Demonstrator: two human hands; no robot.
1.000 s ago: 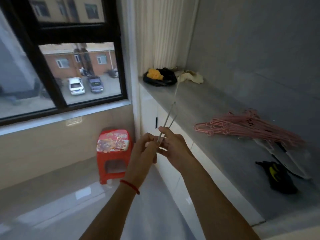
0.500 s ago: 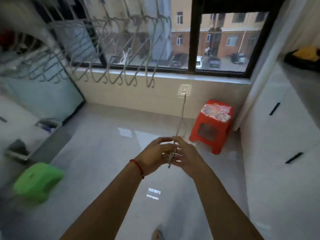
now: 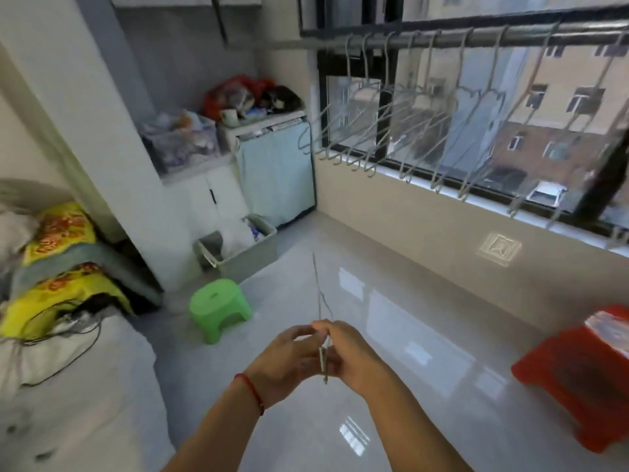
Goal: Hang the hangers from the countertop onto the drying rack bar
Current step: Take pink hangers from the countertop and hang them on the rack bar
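Both my hands hold one thin grey hanger seen edge-on, standing upright in front of me. My left hand, with a red string on the wrist, grips it from the left. My right hand grips it from the right. The dark drying rack bar runs across the top right, in front of the window. Several grey hangers hang from it in a row. The countertop is out of view.
A green stool stands on the glossy floor ahead left. A red stool is at the right edge. A grey bin sits by a white cabinet. A bed with yellow bags lies at left.
The view has swung left, away from the countertop and its pink hangers, toward the rack bar and the room's left side. Both hands have kept hold of the hanger.
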